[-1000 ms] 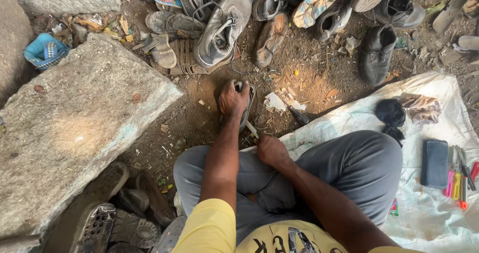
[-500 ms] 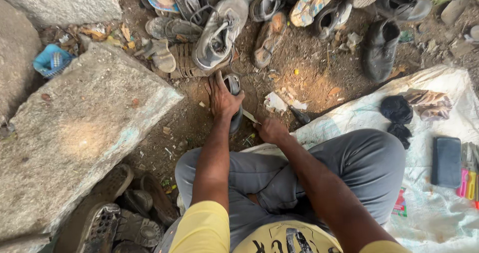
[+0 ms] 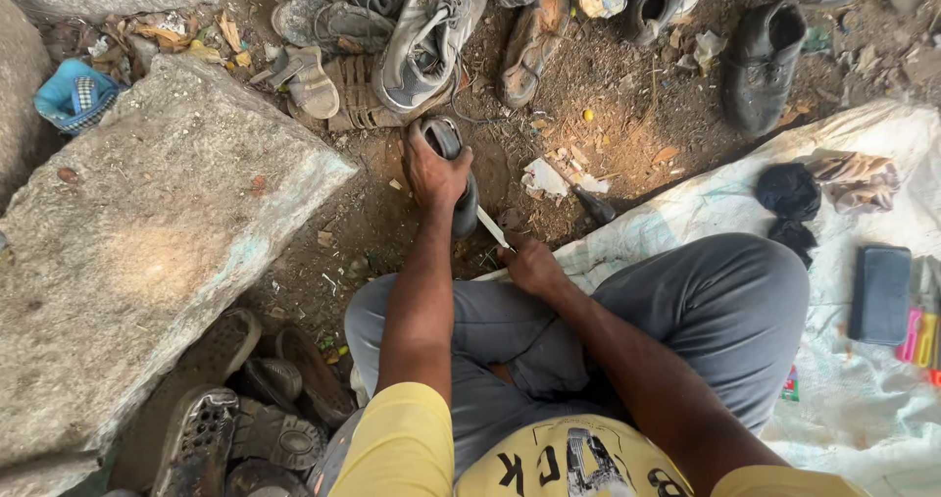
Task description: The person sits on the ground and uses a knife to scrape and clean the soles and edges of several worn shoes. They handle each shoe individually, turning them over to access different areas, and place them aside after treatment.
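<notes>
Sitting cross-legged on the dirt ground (image 3: 627, 115), the person grips a dark shoe (image 3: 453, 169) with the left hand (image 3: 433, 169), fingers clamped over its upper part. The shoe stands on the ground just ahead of the knees, toe end pointing away, near the corner of a big stone slab (image 3: 147, 252). The right hand (image 3: 531, 265) is closed around the handle of a blade (image 3: 493, 228), whose pale tip touches the shoe's near end. Grey trousers (image 3: 706, 311) and a yellow shirt (image 3: 402, 448) fill the lower view.

Beyond the shoe lies a heap of worn footwear: a grey sneaker (image 3: 426, 36), a brown sandal (image 3: 358, 95) and a tan shoe (image 3: 529, 41). A black boot (image 3: 760, 66) sits apart to the right. Just right of the blade a dark-handled tool (image 3: 593, 205) lies on the dirt beside scraps of paper. A white sheet (image 3: 863, 399) spreads under the right leg, carrying a black cloth (image 3: 789, 191), a dark flat case (image 3: 879, 293) and some bright pink and yellow tools (image 3: 918, 335) at the edge. More sandals (image 3: 235, 409) are tucked under the slab at lower left.
</notes>
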